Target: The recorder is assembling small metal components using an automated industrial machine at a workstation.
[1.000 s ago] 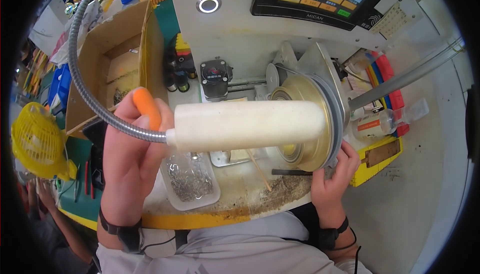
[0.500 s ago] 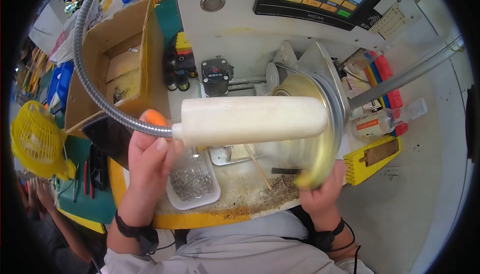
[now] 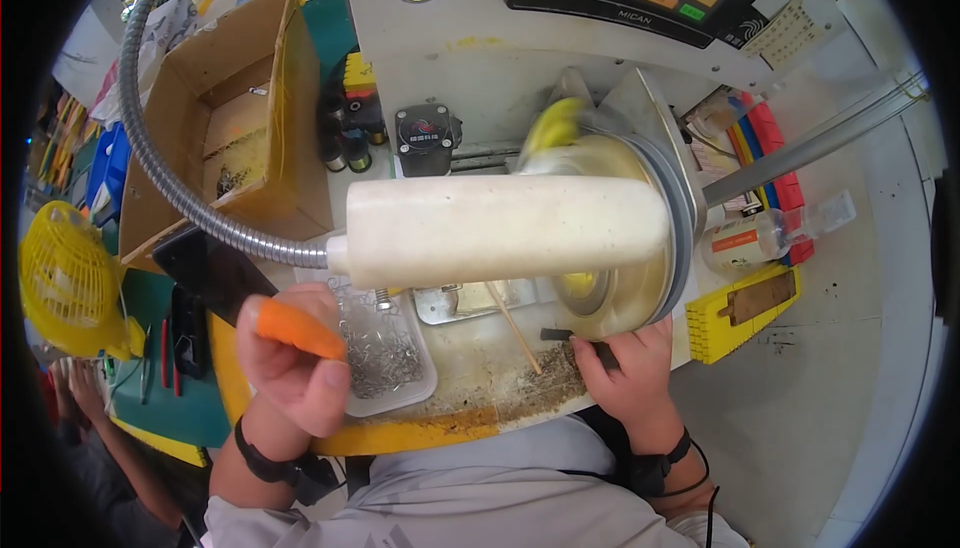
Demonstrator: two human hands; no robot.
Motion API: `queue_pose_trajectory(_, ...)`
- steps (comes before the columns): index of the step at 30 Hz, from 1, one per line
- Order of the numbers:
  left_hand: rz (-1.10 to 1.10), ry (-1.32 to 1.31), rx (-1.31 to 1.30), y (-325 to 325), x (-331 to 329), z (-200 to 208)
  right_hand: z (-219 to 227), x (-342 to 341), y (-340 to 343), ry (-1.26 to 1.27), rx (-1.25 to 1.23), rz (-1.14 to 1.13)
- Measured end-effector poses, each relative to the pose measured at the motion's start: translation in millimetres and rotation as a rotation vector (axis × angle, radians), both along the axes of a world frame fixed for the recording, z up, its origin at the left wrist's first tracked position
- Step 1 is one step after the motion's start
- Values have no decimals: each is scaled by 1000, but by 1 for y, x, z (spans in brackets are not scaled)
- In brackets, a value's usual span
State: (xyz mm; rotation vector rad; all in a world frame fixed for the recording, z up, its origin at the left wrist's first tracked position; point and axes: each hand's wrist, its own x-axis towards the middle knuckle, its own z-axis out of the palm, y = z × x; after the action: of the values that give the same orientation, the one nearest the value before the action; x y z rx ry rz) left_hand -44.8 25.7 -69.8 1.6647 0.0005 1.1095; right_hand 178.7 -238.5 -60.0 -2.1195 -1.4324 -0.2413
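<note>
Wheel (image 3: 632, 298) of brassy colour, blurred, sits on the white machine (image 3: 480, 13), partly behind a pale cylinder (image 3: 500, 230). From here, the right hand (image 3: 638, 373) is at the wheel's lower rim (whether it's clamped there, I can't tell). Beside a plastic tray (image 3: 428, 383) of metal bits (image 3: 388, 356), the left hand (image 3: 298, 360) wears an orange finger cot (image 3: 296, 328); its fingers curl towards the thumb, pinching or not I can't see.
</note>
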Motion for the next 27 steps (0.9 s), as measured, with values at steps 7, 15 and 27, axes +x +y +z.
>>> queue_pose_trajectory(7,-46,141,581,-2,19,35,-6,0,-2,-7,10,-20)
queue_pose_trajectory(15,-25,149,606,-7,19,24,-9,-2,-6,128,7,0)
queue_pose_trajectory(27,-68,182,637,-7,23,27,-10,4,-6,48,19,38)
